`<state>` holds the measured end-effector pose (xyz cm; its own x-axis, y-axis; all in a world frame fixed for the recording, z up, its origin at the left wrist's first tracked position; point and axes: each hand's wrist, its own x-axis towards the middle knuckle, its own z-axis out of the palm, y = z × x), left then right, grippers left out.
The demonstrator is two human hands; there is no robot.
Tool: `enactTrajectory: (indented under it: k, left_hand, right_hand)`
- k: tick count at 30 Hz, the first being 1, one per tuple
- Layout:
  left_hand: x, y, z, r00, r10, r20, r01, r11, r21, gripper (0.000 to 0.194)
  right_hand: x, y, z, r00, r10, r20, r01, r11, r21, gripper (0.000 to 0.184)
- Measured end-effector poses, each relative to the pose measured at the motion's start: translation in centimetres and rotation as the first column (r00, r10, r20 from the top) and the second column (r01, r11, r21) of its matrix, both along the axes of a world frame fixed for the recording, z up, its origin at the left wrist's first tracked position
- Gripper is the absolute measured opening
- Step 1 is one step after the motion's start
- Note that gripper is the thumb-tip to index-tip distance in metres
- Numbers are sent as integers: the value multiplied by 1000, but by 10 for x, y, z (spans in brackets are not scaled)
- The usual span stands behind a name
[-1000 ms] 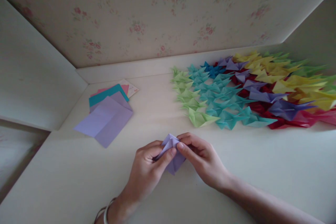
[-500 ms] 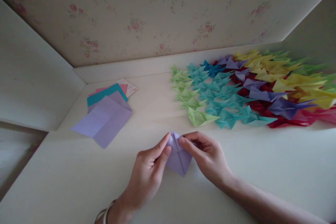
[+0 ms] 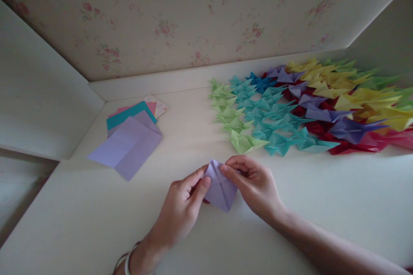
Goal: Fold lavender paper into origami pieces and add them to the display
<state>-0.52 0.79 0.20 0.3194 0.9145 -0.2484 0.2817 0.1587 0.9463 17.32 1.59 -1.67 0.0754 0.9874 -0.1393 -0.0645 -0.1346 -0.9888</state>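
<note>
A small lilac paper piece (image 3: pixel 220 187), folded into a diamond shape, lies on the pale tabletop (image 3: pixel 97 223) between my two hands. My left hand (image 3: pixel 183 210) pinches its left edge with thumb and forefinger. My right hand (image 3: pixel 253 182) presses its upper right side with closed fingers. A bracelet circles my left wrist.
A stack of flat paper sheets (image 3: pixel 129 137), lilac on top with teal and pink beneath, lies at the left. Rows of folded paper cranes (image 3: pixel 290 111) in green, teal, purple, red and yellow cover the right back of the table. A floral wall (image 3: pixel 193 17) stands behind.
The lilac piece has been flattened from a bunched fold into a diamond on the table. Both hands shifted slightly, still gripping its upper edges.
</note>
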Motion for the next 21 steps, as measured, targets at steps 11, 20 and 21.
enactTrajectory:
  k: [11, 20, 21]
  left_hand:
    - [0, 3, 0, 943, 71, -324, 4, 974, 225, 31]
    - [-3, 4, -2, 956, 47, -290, 10, 982, 191, 32]
    - [-3, 4, -2, 951, 46, -304, 17, 980, 200, 32]
  right_hand:
    - [-5, -9, -5, 974, 226, -10, -226, 974, 26, 20]
    - [-2, -2, -5, 938, 322, -129, -332, 941, -63, 35]
    - [-1, -2, -5, 929, 349, -124, -359, 931, -65, 38]
